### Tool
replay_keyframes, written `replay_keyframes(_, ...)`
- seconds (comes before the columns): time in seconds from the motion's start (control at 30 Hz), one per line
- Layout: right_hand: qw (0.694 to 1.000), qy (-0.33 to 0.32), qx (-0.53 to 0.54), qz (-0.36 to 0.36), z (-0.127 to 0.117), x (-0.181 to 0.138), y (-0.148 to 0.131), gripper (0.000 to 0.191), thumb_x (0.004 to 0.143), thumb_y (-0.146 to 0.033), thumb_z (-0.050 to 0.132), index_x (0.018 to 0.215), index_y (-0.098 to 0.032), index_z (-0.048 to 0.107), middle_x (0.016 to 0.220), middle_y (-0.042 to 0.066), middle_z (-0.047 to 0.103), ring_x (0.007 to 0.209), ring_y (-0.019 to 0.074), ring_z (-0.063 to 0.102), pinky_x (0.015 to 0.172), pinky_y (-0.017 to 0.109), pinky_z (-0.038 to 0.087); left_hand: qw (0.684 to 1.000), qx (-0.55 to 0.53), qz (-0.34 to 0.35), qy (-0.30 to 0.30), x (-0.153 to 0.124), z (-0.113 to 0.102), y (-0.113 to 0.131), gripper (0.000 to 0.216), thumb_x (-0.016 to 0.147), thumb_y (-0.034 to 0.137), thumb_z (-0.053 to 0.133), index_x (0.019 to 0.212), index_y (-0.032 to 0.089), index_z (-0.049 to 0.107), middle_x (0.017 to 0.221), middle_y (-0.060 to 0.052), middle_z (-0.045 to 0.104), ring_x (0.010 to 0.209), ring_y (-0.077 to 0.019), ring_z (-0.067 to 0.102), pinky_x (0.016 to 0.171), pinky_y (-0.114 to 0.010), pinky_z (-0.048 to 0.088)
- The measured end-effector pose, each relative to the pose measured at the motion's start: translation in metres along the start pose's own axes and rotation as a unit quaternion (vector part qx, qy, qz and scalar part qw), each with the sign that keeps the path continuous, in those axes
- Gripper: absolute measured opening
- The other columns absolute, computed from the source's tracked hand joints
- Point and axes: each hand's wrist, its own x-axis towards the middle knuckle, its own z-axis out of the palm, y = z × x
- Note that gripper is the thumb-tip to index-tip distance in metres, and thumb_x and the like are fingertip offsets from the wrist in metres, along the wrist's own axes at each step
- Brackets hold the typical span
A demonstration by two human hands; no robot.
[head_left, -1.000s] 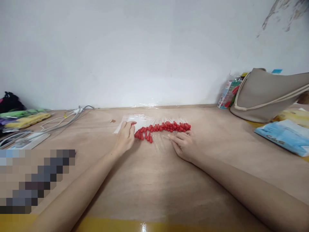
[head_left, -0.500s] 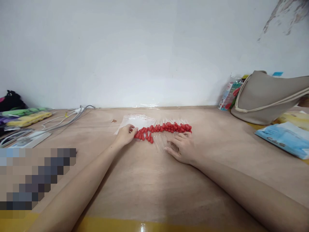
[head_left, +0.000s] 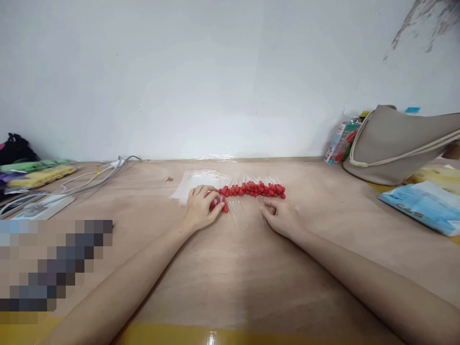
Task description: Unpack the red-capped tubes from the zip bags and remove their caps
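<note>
A row of small droppers with red bulbs [head_left: 251, 189] lies across the middle of the table, their thin clear tubes [head_left: 235, 212] pointing both toward the wall and toward me. My left hand [head_left: 201, 207] curls over the row's left end, thumb and fingers around a few red bulbs that it partly hides. Just below the right part of the row, my right hand [head_left: 282, 216] has thumb and fingers pinched together at several clear dropper tubes [head_left: 261, 206]. Beside my left hand, a stack of clear zip bags [head_left: 196, 179] lies flat, partly under the droppers.
On the left are a power strip [head_left: 46, 207] with cables and some yellow packs [head_left: 43, 177]. A grey drawstring bag [head_left: 398, 143], a clear plastic bottle [head_left: 341, 139] and a blue tissue pack [head_left: 424, 206] stand or lie on the right. The wall [head_left: 230, 86] closes off the back.
My left hand has moved right, over the red bulbs at the left end. My right hand has drawn slightly right, its spread fingers now pinched at the clear tubes.
</note>
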Motion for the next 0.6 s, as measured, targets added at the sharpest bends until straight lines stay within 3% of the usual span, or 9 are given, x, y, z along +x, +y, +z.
replay_keyframes(0.17, 1.000, -0.014, 0.017, 0.007, 0.008, -0.002, -0.008, 0.019, 0.076, -0.033, 0.046, 0.065, -0.020, 0.053, 0.052, -0.005, 0.053, 0.057, 0.0120, 0.050, 0.064, 0.026, 0.026, 0.996, 0.007, -0.089, 0.012, 0.006, 0.003, -0.007, 0.012, 0.080, 0.026, 0.049, 0.083, 0.021, 0.060, 0.095, -0.004, 0.059, 0.096, -0.0216, 0.049, 0.083, -0.037, 0.035)
replay_keyframes(0.37, 0.999, -0.011, 0.032, 0.039, 0.012, -0.002, -0.011, 0.011, 0.071, -0.026, 0.047, 0.069, -0.021, 0.057, 0.052, -0.005, 0.055, 0.060, 0.0128, 0.052, 0.067, 0.026, 0.028, 0.990, 0.013, -0.138, -0.023, 0.016, 0.008, -0.016, 0.011, 0.077, 0.029, 0.053, 0.079, 0.022, 0.062, 0.095, -0.004, 0.058, 0.097, -0.0236, 0.048, 0.085, -0.039, 0.034)
replay_keyframes(0.6, 0.998, -0.022, 0.034, 0.044, 0.002, -0.007, -0.013, 0.017, 0.067, -0.024, 0.047, 0.074, -0.023, 0.063, 0.050, -0.006, 0.054, 0.056, 0.0122, 0.051, 0.063, 0.025, 0.029, 0.972, 0.009, -0.227, -0.055, 0.042, 0.010, -0.013, 0.014, 0.074, 0.033, 0.055, 0.080, 0.024, 0.064, 0.099, -0.005, 0.058, 0.104, -0.0267, 0.046, 0.087, -0.043, 0.034)
